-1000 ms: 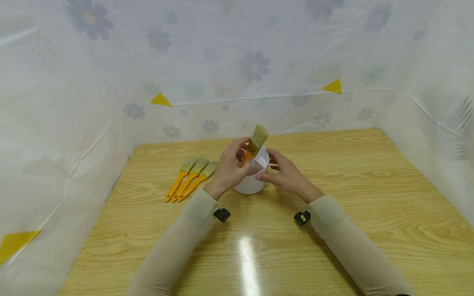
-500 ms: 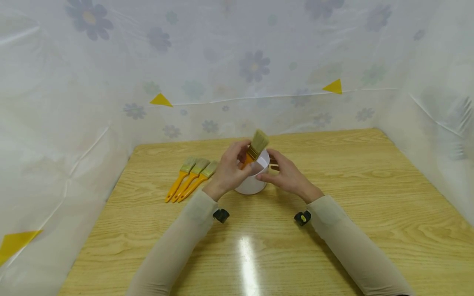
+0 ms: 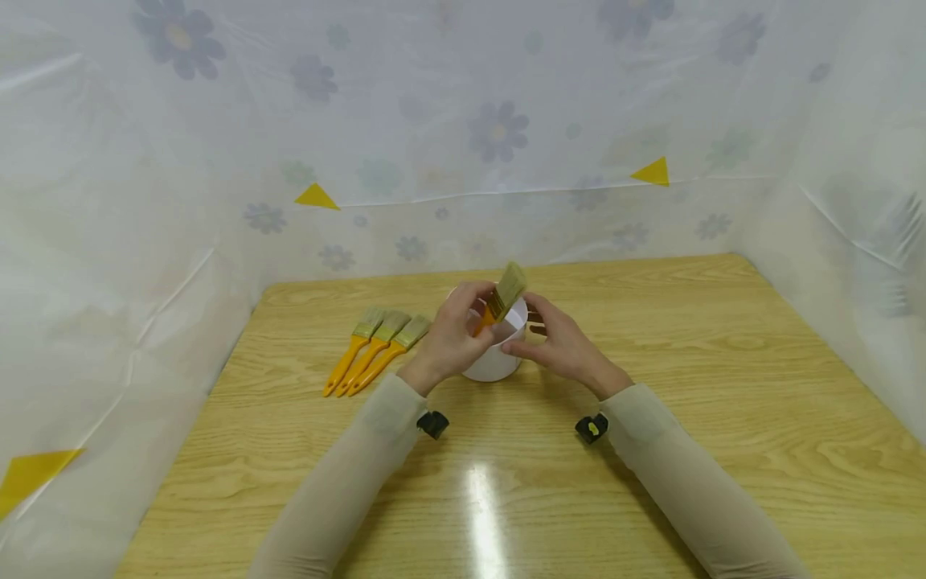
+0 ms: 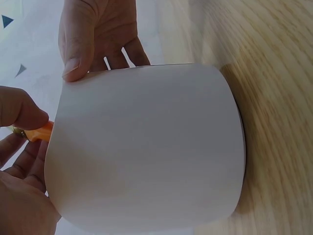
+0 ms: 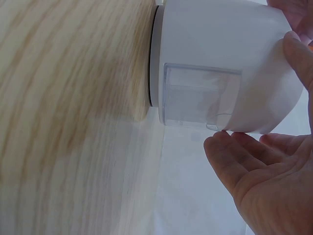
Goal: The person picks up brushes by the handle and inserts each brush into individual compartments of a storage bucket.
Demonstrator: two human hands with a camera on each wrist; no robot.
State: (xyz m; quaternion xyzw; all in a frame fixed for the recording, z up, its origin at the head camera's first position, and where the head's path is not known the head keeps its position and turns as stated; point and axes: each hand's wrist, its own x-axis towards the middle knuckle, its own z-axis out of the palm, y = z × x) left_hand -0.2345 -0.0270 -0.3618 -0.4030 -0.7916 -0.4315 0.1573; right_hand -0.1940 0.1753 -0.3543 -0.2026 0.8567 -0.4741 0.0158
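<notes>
My left hand (image 3: 454, 338) pinches a paintbrush (image 3: 502, 300) by its orange handle, bristles up and leaning to the right. The handle's lower part is hidden behind the fingers and the rim of a white pen holder (image 3: 492, 366). This round holder stands upright on the table, with a divider inside. In the left wrist view the orange handle (image 4: 41, 132) shows right at the rim. My right hand (image 3: 563, 344) grips the holder's right side, thumb at the near rim, fingers behind. A clear panel (image 5: 200, 98) in its wall shows in the right wrist view.
Three more paintbrushes (image 3: 372, 354) lie fanned out to the left of the holder, bristles pointing away. The wooden table (image 3: 687, 450) ends at a pale flowered plastic curtain (image 3: 405, 161), with sheeting on both sides.
My left hand has moved slightly down and to the right, bringing the paintbrush lower over the holder. My right hand keeps its place on the holder.
</notes>
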